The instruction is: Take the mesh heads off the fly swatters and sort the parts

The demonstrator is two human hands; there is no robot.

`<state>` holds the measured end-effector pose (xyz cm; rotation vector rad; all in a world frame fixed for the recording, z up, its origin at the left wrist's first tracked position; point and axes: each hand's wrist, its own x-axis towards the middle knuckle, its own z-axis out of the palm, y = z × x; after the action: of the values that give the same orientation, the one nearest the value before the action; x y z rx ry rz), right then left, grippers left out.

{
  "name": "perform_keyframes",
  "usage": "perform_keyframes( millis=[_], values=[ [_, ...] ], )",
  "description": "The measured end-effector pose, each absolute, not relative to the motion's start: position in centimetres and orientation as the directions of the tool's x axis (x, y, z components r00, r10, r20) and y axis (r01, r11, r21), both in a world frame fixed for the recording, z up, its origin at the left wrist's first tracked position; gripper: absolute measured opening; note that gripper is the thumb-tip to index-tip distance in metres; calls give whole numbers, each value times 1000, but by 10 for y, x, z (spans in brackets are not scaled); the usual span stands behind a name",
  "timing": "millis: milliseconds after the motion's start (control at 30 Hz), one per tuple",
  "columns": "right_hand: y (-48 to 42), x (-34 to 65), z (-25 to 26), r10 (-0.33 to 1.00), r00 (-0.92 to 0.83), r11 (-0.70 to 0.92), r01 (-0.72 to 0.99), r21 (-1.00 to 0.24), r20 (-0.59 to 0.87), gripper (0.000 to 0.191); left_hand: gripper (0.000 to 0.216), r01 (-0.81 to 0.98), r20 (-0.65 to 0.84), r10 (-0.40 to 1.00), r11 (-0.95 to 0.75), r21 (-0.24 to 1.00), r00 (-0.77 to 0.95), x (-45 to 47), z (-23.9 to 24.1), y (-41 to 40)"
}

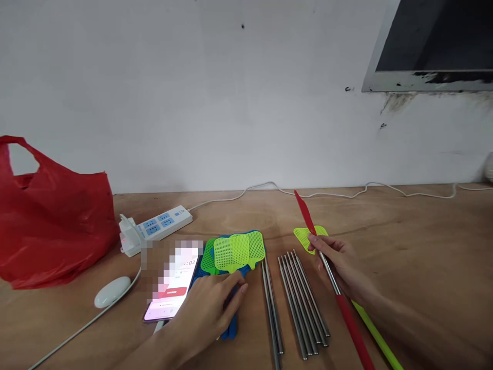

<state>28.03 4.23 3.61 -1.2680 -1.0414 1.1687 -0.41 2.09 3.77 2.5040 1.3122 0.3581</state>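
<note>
My right hand (339, 259) is closed on a red fly swatter (305, 211), pinching it where the red head meets the metal rod. The head is turned nearly edge-on, and the red handle (354, 331) slants toward me. Beneath that hand lies a yellow-green swatter head (322, 232); a yellow-green handle (377, 334) shows below my wrist. My left hand (210, 308) rests over a pile of swatter heads, thumb and index finger apart. Yellow heads (239, 249) lie on top, with a green head (208, 257) and blue ones (252, 232) under them. Its other fingers are hidden.
Several metal rods (302, 303) lie side by side between my hands, with a smaller group (272, 313) to their left. A lit phone (177, 288), a white mouse-shaped object (112, 292), a power strip (165, 223) and a red plastic bag (57, 221) occupy the left.
</note>
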Motion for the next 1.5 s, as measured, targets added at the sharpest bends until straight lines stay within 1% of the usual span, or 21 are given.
perform_keyframes(
  millis=[67, 133, 267, 333, 400, 500, 633, 800, 933, 1000, 1133, 1200, 1333, 1500],
  values=[
    [50, 287, 36, 994, 104, 8, 166, -986, 26, 51, 36, 778, 84, 821, -564, 277, 565, -5, 32, 22],
    [58, 290, 37, 993, 70, 70, 319, -945, 97, 53, 37, 790, 78, 818, -571, 223, 569, -6, 27, 22],
    [66, 288, 31, 982, 61, 130, 458, -879, 177, 55, 37, 809, 70, 827, -560, 178, 557, -8, 23, 23],
    [68, 288, 23, 975, 68, 139, 555, -820, 212, 55, 36, 807, 81, 824, -565, 173, 560, -8, 23, 23],
    [69, 290, 15, 965, 72, 143, 661, -737, 252, 54, 36, 802, 98, 820, -572, 170, 564, -9, 24, 23],
    [71, 294, 8, 953, 59, 130, 809, -574, 298, 50, 36, 802, 119, 819, -574, 166, 561, -10, 24, 21],
    [70, 300, 6, 957, 40, 62, 940, -337, 288, 43, 38, 804, 109, 825, -566, 183, 555, -13, 22, 20],
    [65, 301, 11, 973, 28, -4, 994, -107, 231, 34, 39, 807, 69, 832, -552, 209, 551, -13, 22, 21],
    [61, 301, 14, 979, 39, -41, 999, 7, 199, 21, 38, 807, 60, 834, -546, 226, 548, -12, 24, 21],
    [59, 302, 15, 980, 52, -61, 997, 44, 191, 20, 38, 802, 68, 833, -549, 237, 550, -12, 25, 20],
    [57, 306, 17, 983, 70, -85, 992, 88, 168, 30, 37, 786, 86, 824, -562, 257, 561, -11, 27, 18],
    [57, 308, 17, 986, 74, -90, 991, 99, 151, 31, 37, 786, 78, 825, -558, 266, 560, -11, 27, 17],
    [58, 307, 17, 991, 54, -66, 993, 100, 120, 25, 37, 785, 57, 827, -550, 284, 559, -11, 27, 17],
    [59, 305, 16, 995, 9, -15, 998, 65, 97, 19, 36, 781, 31, 823, -550, 297, 567, -10, 26, 18]
  ],
)
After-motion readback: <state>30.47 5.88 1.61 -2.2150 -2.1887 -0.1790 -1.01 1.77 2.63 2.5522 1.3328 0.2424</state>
